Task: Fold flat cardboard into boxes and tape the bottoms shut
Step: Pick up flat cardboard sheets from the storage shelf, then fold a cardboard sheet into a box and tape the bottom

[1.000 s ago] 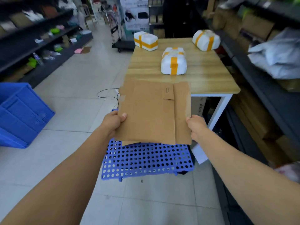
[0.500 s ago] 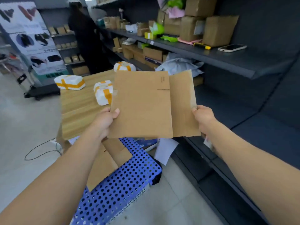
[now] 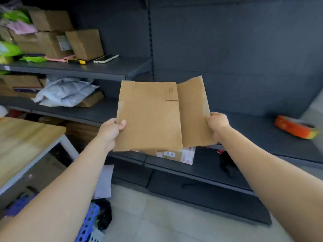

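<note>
Pinching opposite side edges, left grip [image 3: 111, 130] and right grip [image 3: 217, 123] hold the flat cardboard [image 3: 151, 119].

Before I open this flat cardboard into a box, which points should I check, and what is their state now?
1. Left hand grips the cardboard at its left edge: ok.
2. Right hand grips its right edge: ok.
3. Cardboard not yet opened into a box: ok.
4. Tape ready: a blurred orange object lies on the shelf at the right; cannot tell if it is tape.
5. Bottom taped shut: not ok.
</note>
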Tool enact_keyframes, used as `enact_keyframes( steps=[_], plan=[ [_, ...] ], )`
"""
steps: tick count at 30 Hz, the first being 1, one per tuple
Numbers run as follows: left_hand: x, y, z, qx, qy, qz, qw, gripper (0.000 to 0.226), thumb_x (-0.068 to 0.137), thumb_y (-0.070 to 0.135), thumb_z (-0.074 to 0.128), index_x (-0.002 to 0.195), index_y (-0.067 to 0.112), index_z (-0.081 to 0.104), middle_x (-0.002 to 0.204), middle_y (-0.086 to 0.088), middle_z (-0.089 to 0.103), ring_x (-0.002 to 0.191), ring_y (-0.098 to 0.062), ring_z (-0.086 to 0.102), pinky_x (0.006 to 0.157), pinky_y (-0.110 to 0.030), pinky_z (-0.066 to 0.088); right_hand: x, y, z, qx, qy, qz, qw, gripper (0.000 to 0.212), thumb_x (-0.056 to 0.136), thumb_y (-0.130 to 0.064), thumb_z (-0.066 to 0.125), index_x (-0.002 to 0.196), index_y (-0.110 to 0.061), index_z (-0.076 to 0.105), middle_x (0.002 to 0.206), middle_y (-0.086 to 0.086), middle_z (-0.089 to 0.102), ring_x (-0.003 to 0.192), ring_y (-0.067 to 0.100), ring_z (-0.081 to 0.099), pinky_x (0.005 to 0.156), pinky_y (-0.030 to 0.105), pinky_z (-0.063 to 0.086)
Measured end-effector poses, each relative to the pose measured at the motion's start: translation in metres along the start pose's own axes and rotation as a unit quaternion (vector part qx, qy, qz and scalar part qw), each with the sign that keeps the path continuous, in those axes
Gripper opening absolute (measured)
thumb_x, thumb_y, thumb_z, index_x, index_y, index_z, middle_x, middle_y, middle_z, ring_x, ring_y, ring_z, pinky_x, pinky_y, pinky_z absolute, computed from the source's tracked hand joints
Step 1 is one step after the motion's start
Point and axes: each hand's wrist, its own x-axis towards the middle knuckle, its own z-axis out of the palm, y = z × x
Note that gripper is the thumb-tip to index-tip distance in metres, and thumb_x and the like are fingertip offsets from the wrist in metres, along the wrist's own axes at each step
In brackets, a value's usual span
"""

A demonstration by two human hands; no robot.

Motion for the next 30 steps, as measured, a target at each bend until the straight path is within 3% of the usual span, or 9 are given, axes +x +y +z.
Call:
enact_keyframes(
  steps=[2,5,7,10,12,14,19,30],
  plan=[
    [0.008,0.01,0.052,0.012,-0.031,0.003,0.999,0.013,0.097,0.025,0.054,0.104,0.015,0.058,0.105,-0.006,0.063,0.093,-0.027,0.059,0.08,-0.041,0.047,0.018,0.011,-0.045,0.023,0.044,0.015,0.999,0.031,0.096,-0.006,0.039,0.117,-0.001,0.062,0.123,0.016,0.062,0.106,0.033,0.06,0.092,0.041,0.048],
    [0.018,0.019,0.132,0.009,-0.069,0.009,0.998,0.014,0.097,0.024,0.055,0.106,0.013,0.058,0.1,-0.004,0.063,0.087,-0.021,0.059,0.079,-0.039,0.046,0.045,0.027,-0.11,0.059,0.101,0.023,0.993,0.03,0.097,-0.008,0.041,0.121,-0.007,0.061,0.122,0.01,0.063,0.096,0.025,0.058,0.079,0.031,0.045],
    [0.021,0.019,0.183,0.008,-0.091,0.008,0.996,0.012,0.097,0.023,0.054,0.105,0.013,0.058,0.1,-0.004,0.063,0.086,-0.021,0.059,0.079,-0.038,0.046,0.061,0.038,-0.148,0.072,0.134,0.029,0.988,0.031,0.098,-0.009,0.042,0.124,-0.007,0.059,0.121,0.01,0.062,0.098,0.024,0.056,0.079,0.029,0.041],
    [0.026,0.013,0.246,0.019,-0.118,-0.007,0.993,0.019,0.095,0.023,0.057,0.111,0.012,0.059,0.11,-0.005,0.064,0.096,-0.025,0.061,0.087,-0.042,0.048,0.079,0.055,-0.198,0.084,0.175,0.047,0.98,0.031,0.098,-0.009,0.042,0.124,-0.009,0.058,0.112,0.007,0.062,0.094,0.022,0.053,0.084,0.031,0.043],
    [0.033,0.008,0.278,0.021,-0.126,-0.02,0.992,0.038,0.091,0.027,0.062,0.126,0.012,0.055,0.121,-0.004,0.063,0.107,-0.026,0.06,0.097,-0.049,0.046,0.092,0.066,-0.225,0.097,0.203,0.063,0.972,0.03,0.097,-0.009,0.042,0.122,-0.011,0.06,0.109,0.006,0.063,0.093,0.023,0.056,0.087,0.032,0.047],
    [0.043,0.003,0.303,0.032,-0.139,-0.039,0.989,0.054,0.087,0.03,0.066,0.136,0.015,0.048,0.13,-0.005,0.059,0.115,-0.027,0.057,0.101,-0.053,0.042,0.102,0.076,-0.245,0.1,0.223,0.077,0.967,0.031,0.096,-0.007,0.042,0.119,-0.012,0.061,0.104,0.006,0.063,0.091,0.024,0.057,0.085,0.034,0.05],
    [0.078,-0.011,0.348,0.065,-0.147,-0.071,0.985,0.058,0.087,0.031,0.066,0.139,0.015,0.045,0.138,-0.006,0.053,0.124,-0.03,0.051,0.104,-0.054,0.038,0.132,0.095,-0.277,0.087,0.271,0.092,0.954,0.025,0.092,-0.006,0.042,0.101,-0.013,0.065,0.092,0.007,0.061,0.081,0.023,0.055,0.075,0.03,0.046],
    [0.139,-0.036,0.406,0.121,-0.136,-0.104,0.978,0.053,0.092,0.026,0.062,0.14,0.011,0.043,0.14,-0.008,0.05,0.127,-0.029,0.048,0.108,-0.049,0.036,0.205,0.107,-0.284,0.034,0.314,0.13,0.94,0.033,0.09,-0.003,0.041,0.111,-0.013,0.064,0.105,0.007,0.061,0.09,0.024,0.053,0.083,0.031,0.044]
  ],
)
